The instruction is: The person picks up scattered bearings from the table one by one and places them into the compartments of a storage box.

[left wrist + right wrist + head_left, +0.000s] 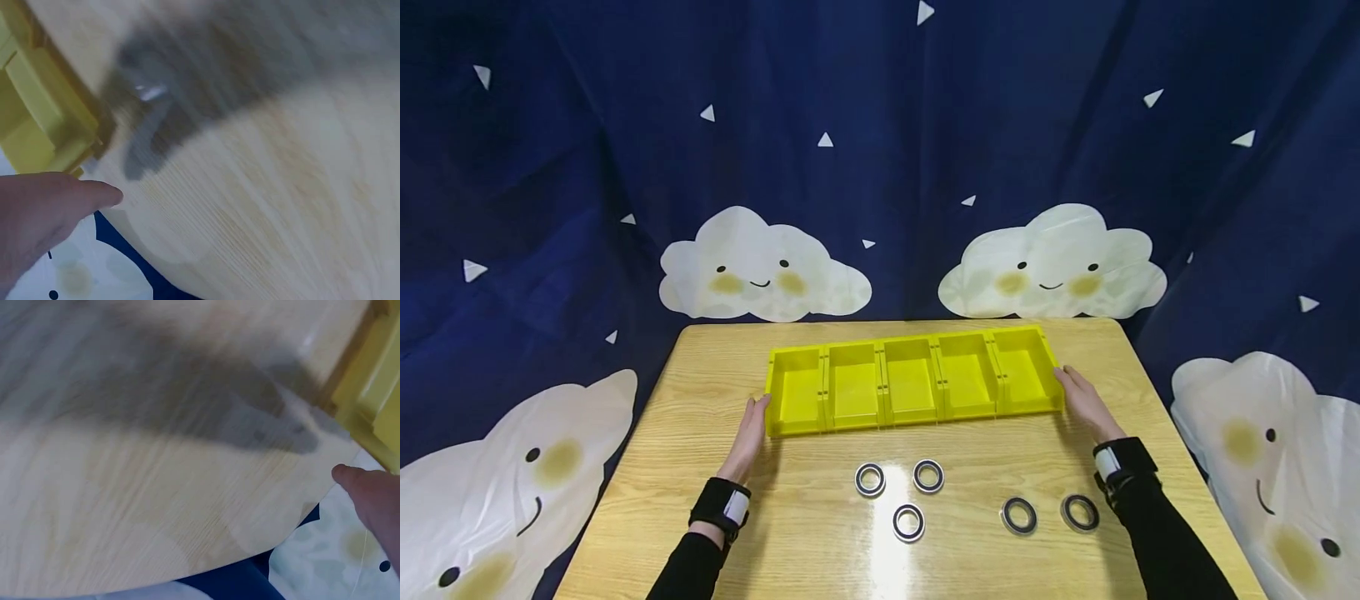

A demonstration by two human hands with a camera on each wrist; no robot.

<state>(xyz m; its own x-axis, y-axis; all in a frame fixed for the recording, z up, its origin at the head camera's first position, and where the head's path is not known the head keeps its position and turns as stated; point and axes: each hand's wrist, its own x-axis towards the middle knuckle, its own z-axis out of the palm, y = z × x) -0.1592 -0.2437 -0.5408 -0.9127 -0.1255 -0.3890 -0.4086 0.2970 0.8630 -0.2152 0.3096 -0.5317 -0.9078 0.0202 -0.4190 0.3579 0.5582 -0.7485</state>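
Note:
A long yellow bin (912, 379) with several compartments in a row lies across the far part of the table, its right end farther back than its left. At its left end my left hand (748, 433) grips the side; in the left wrist view its thumb (103, 194) stretches past the bin's corner. My right hand (1088, 404) holds the right end, and its thumb (350, 478) shows in the right wrist view. Most of the fingers are hidden in the wrist views. No objects are visible inside the compartments.
Several ball bearings lie nearer on the wooden table (820, 542): a group near the middle, including one bearing (908, 507), and two to the right, including the rightmost bearing (1064, 513). A dark blue curtain (895, 183) with clouds hangs behind the table.

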